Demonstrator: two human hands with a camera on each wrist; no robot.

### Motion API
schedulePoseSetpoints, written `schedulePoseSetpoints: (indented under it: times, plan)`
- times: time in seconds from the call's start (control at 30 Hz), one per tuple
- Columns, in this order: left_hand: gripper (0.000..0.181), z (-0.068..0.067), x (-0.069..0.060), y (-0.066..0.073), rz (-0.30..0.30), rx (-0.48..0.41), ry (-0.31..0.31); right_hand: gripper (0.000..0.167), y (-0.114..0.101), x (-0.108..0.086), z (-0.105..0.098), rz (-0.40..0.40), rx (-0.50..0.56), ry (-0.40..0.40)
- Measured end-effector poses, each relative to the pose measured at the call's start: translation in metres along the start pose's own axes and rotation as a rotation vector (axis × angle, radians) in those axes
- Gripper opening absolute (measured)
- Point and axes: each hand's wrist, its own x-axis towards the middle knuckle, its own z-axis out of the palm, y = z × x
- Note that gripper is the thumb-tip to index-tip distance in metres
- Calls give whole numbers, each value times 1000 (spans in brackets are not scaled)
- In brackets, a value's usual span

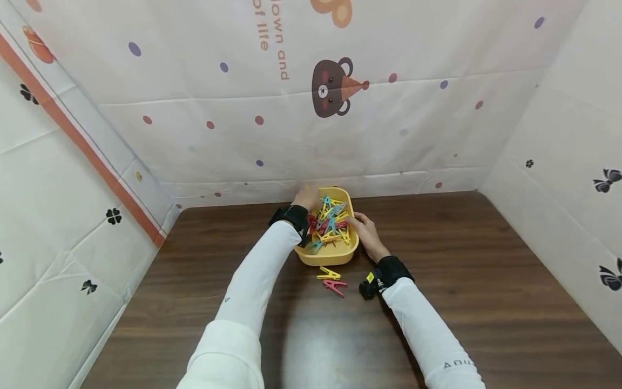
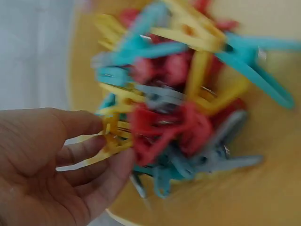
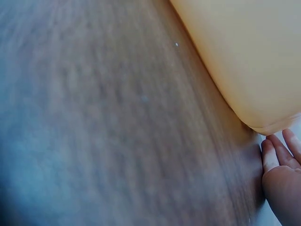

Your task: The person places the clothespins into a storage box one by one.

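Observation:
A yellow plastic basket [image 1: 323, 260] holds a heap of yellow, red, blue and grey clothespins [image 1: 330, 236]. Reaching in over its left side is my left hand [image 1: 309, 198], blurred in the head view. In the left wrist view, its thumb and fingers pinch a yellow clothespin [image 2: 115, 134] at the edge of the heap, beside red ones [image 2: 164, 122]. My right hand [image 1: 367, 235] holds the basket's right wall, one fingertip over the rim. The right wrist view shows its fingers [image 3: 270, 153] at the outside of the basket; the rest of that hand is cut off.
On the brown wooden table [image 1: 457, 259], a yellow clothespin [image 1: 329, 274] and a red clothespin [image 1: 335, 287] lie in front of the basket. A white patterned cloth wall [image 1: 291, 140] rises just behind the basket, with side walls left and right.

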Motion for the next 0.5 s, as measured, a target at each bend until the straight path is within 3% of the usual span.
schedulePoseSetpoints:
  times: [0.1,0.27,0.33,0.4,0.5]
  plan:
    - [23,2,2,-5,-4,22,10,60,0,0,1,-7,-9,-7]
    - [22,-36,-24,14,97,159,44,60,-1,1,0,-6,1,2]
    - [22,-50,-45,24,185,193,69,60,-1,1,0,-6,-2,5]
    - [22,-55,-71,32,309,257,82,60,-1,0,-1,-5,-13,2]
    - [16,-44,-117,41,530,420,66,59,-2,0,-2,-8,-29,-4]
